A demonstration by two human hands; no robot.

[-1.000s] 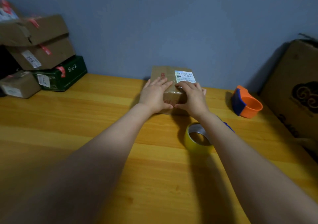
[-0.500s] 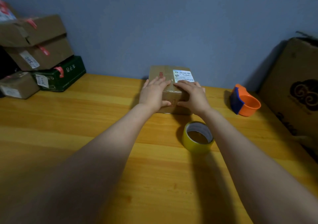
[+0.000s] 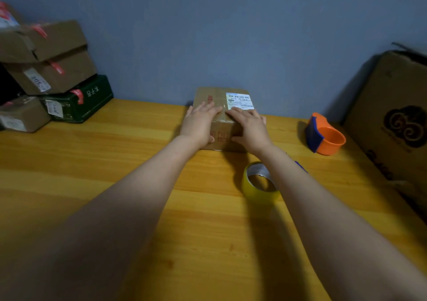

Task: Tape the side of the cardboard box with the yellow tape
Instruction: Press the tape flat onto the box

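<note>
A small cardboard box [image 3: 217,97] with a white shipping label stands on the wooden table against the blue wall. My left hand [image 3: 199,122] lies over its top left and near edge, fingers on top and thumb on the front face. My right hand [image 3: 250,127] grips the box's right near corner the same way. A roll of yellow tape [image 3: 260,185] lies flat on the table just in front of the box, beside my right forearm, with no hand touching it.
An orange and blue tape dispenser [image 3: 325,135] sits to the right of the box. A large cardboard carton [image 3: 392,120] leans at the far right. Stacked parcels [image 3: 46,69], one of them dark green, fill the back left corner.
Both hands stay on the box; the fingers have shifted slightly along its top. The tape roll has not moved.
</note>
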